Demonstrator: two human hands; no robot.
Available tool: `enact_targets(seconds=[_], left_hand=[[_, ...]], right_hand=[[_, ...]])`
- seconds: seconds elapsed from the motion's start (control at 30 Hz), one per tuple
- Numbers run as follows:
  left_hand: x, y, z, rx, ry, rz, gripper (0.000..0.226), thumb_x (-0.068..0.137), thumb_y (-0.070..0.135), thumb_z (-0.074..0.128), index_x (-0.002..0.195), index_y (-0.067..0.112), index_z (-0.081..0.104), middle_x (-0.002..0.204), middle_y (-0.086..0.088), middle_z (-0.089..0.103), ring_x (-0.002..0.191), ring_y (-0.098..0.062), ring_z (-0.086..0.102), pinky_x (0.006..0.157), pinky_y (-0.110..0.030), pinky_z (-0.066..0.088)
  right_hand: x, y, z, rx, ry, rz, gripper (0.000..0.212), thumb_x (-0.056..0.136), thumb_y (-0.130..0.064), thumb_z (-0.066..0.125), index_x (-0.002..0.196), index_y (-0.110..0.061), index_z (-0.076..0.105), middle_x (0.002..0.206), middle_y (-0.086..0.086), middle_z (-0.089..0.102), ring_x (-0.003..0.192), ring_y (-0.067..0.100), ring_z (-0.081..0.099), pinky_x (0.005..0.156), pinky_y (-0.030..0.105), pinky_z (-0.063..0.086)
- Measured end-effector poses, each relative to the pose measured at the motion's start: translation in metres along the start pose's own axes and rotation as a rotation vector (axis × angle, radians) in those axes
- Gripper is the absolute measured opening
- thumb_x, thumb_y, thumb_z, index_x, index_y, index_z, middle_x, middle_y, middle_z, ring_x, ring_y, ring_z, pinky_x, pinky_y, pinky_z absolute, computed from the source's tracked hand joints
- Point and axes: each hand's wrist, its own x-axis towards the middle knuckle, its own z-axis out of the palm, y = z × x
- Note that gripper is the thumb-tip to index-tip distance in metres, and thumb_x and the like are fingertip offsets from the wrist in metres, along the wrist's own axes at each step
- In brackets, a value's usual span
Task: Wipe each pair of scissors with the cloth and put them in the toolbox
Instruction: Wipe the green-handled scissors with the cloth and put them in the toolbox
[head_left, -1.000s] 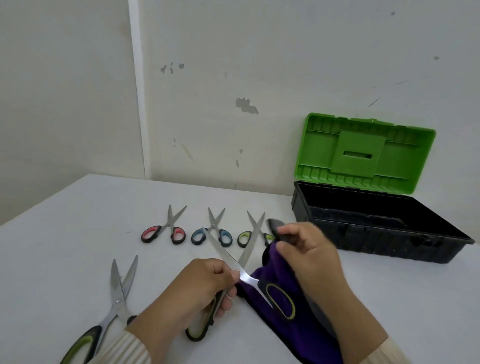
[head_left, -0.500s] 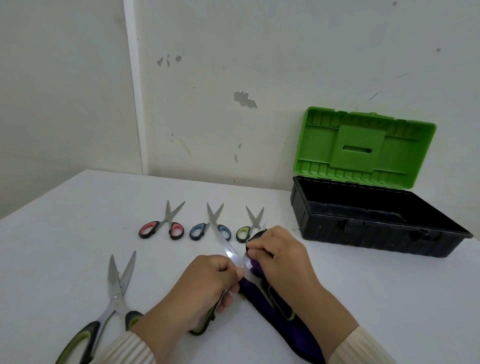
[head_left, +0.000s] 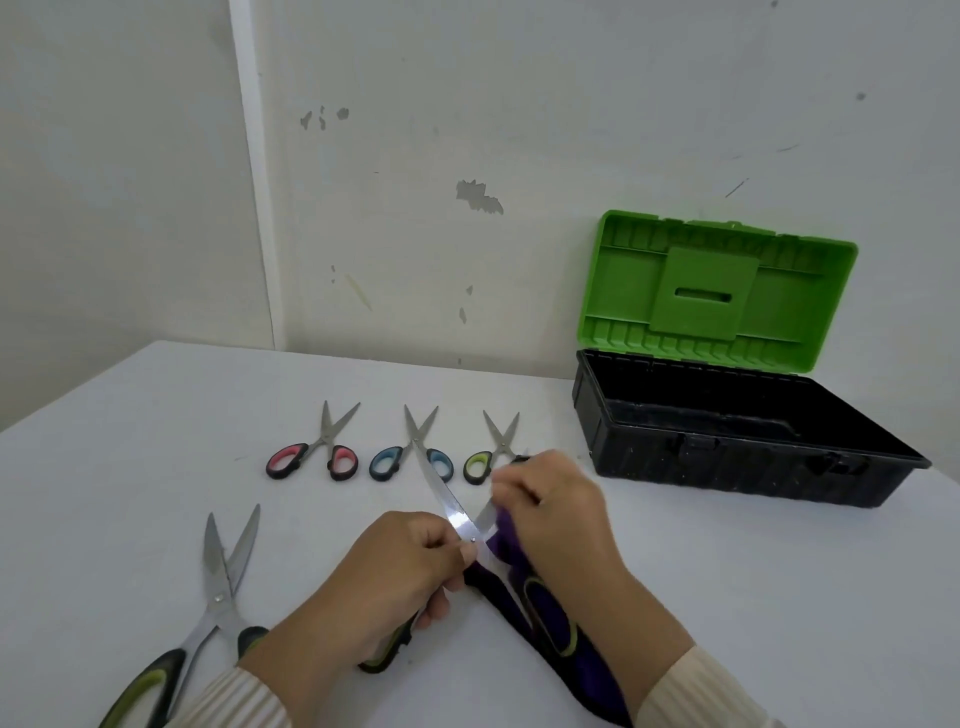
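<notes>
Gripping the large open scissors (head_left: 457, 514) at the pivot, the left hand (head_left: 395, 571) is the holding grip: its fingers are curled round the shank and the near handle, which is mostly hidden beneath the palm. The right hand (head_left: 556, 504) is the wiping grip. It pinches a fold of the purple cloth (head_left: 582, 675) onto the right-hand blade, just beyond the pivot. The rest of the cloth trails back toward the person, lying under the second handle.

The scissors lie with handles toward the person and tips away. The blades are spread in a V. The free blade points away and to the left, and its tip overlaps the blue-handled pair (head_left: 410, 460). The wrapped blade points away and to the right, into the right hand.

The wipe stroke should therefore run along that blade's axis, from pivot to tip.

The toolbox (head_left: 727, 467) stands open, away and to the right of both grips, well apart from them. Its long axis runs across the worktop (head_left: 727, 597). The right hand is nearer to it. The left hand holds the scissors, so placement probably requires either a reach across the body or a transfer to the right hand. No scissors are visible in the tray.
</notes>
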Motion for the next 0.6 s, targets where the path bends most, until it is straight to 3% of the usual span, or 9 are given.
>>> enact_targets(seconds=[0.07,0.17,0.27,0.33,0.4,0.5,0.6], left_hand=[[-0.001,0.001,0.002,-0.002,-0.034,-0.012,0.03,0.09,0.017,0.062,0.062,0.007,0.059,0.04,0.003,0.057,0.033,-0.009,0.047,0.039,-0.02,0.038],[0.001,0.002,0.004,-0.026,-0.028,-0.037,0.029,0.09,0.016,0.062,0.063,0.006,0.058,0.039,0.003,0.057,0.031,-0.009,0.046,0.037,-0.019,0.036],[0.002,0.0,0.003,-0.042,-0.013,-0.043,0.029,0.09,0.016,0.062,0.064,0.005,0.059,0.042,0.001,0.058,0.032,-0.012,0.047,0.038,-0.02,0.036],[0.001,-0.001,0.004,-0.047,-0.007,-0.041,0.029,0.09,0.016,0.062,0.063,0.004,0.059,0.04,0.001,0.056,0.03,-0.011,0.045,0.037,-0.019,0.035],[0.001,-0.001,0.005,-0.031,0.002,-0.027,0.029,0.089,0.016,0.062,0.063,0.004,0.06,0.039,0.001,0.056,0.03,-0.01,0.046,0.038,-0.02,0.035],[0.002,-0.002,0.004,-0.011,0.009,-0.016,0.029,0.09,0.016,0.061,0.062,0.006,0.059,0.038,0.002,0.056,0.029,-0.009,0.045,0.037,-0.02,0.036],[0.001,-0.002,0.004,-0.021,0.011,-0.021,0.03,0.09,0.015,0.061,0.062,0.005,0.058,0.04,-0.003,0.055,0.027,-0.009,0.043,0.034,-0.018,0.033]], right_hand=[[0.012,0.013,-0.014,0.028,0.18,0.092,0.013,0.084,-0.015,0.061,0.081,-0.022,0.071,0.088,-0.004,0.061,0.075,-0.003,0.052,0.073,0.002,0.038],[0.008,0.018,-0.029,0.185,0.324,0.174,0.02,0.083,-0.018,0.063,0.078,-0.038,0.063,0.089,-0.01,0.065,0.08,-0.002,0.058,0.079,0.011,0.046],[-0.007,0.006,-0.019,0.184,0.135,0.06,0.024,0.081,-0.015,0.065,0.079,-0.039,0.066,0.086,-0.017,0.065,0.084,-0.003,0.059,0.078,0.008,0.044],[-0.014,0.003,-0.003,0.01,-0.06,-0.079,0.013,0.082,-0.014,0.064,0.083,-0.025,0.071,0.087,-0.01,0.063,0.081,0.0,0.058,0.073,0.006,0.043],[-0.009,0.008,0.005,-0.045,-0.056,-0.133,0.008,0.082,-0.015,0.064,0.085,-0.018,0.071,0.088,-0.002,0.06,0.079,0.004,0.056,0.071,0.006,0.041],[-0.004,0.01,0.006,-0.057,0.012,-0.075,0.01,0.085,-0.018,0.061,0.09,-0.018,0.07,0.092,-0.001,0.059,0.081,0.007,0.055,0.071,0.004,0.038],[-0.011,0.002,0.011,-0.117,-0.171,-0.073,0.013,0.088,-0.021,0.056,0.09,-0.016,0.068,0.098,0.002,0.058,0.085,0.014,0.057,0.073,0.017,0.044]])
